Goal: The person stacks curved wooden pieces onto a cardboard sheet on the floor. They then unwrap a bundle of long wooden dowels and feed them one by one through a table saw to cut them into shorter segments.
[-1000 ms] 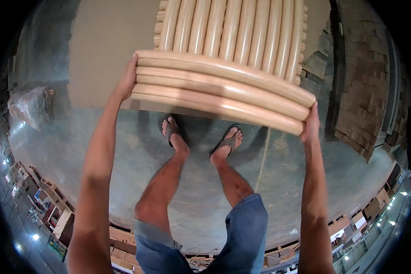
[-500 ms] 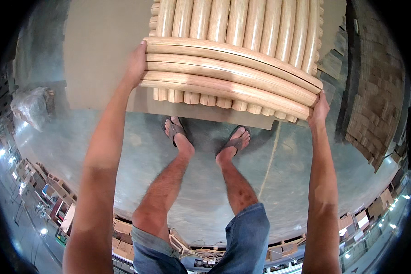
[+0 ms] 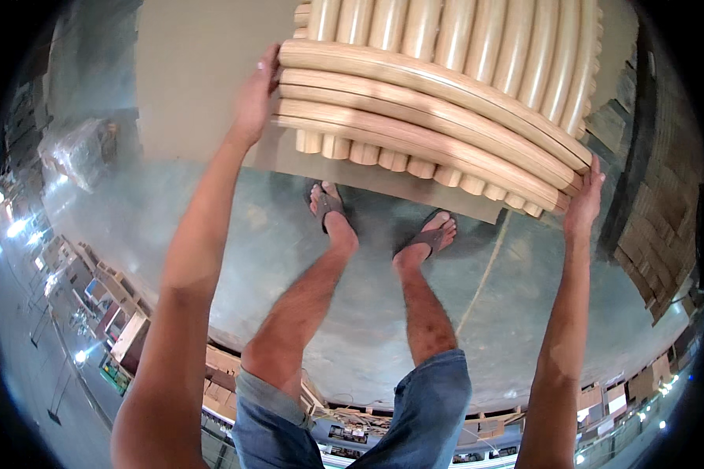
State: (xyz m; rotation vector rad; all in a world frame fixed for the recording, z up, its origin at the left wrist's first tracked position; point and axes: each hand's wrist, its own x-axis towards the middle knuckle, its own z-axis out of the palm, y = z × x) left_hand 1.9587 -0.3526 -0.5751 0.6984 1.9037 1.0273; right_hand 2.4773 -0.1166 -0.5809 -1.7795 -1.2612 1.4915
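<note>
Smooth, pale round wooden poles [image 3: 430, 102] lie crosswise, three side by side, at the near end of a stack of similar poles. Against their left ends is my left hand [image 3: 252, 98], its fingers bent at the end faces. My right hand [image 3: 584, 202] holds the right ends, its fingertips up by the farthest pole. Between my two hands the crosswise row slants down to the right. Beneath it, the lengthwise poles [image 3: 465, 43] run away from me, and cut ends of a lower layer [image 3: 365, 153] stick out toward my feet.
A brown cardboard sheet [image 3: 199, 86] lies under the stack. My sandalled feet [image 3: 328, 207] stand just before its near edge on the grey floor [image 3: 368, 305]. Flattened cardboard [image 3: 661, 211] lies at the right, and a bundle in clear plastic [image 3: 78, 152] sits at the left.
The whole view has shifted, so the stack appears farther right and higher. Both hands remain at the ends of the crosswise poles; the left palm sits slightly farther from them.
</note>
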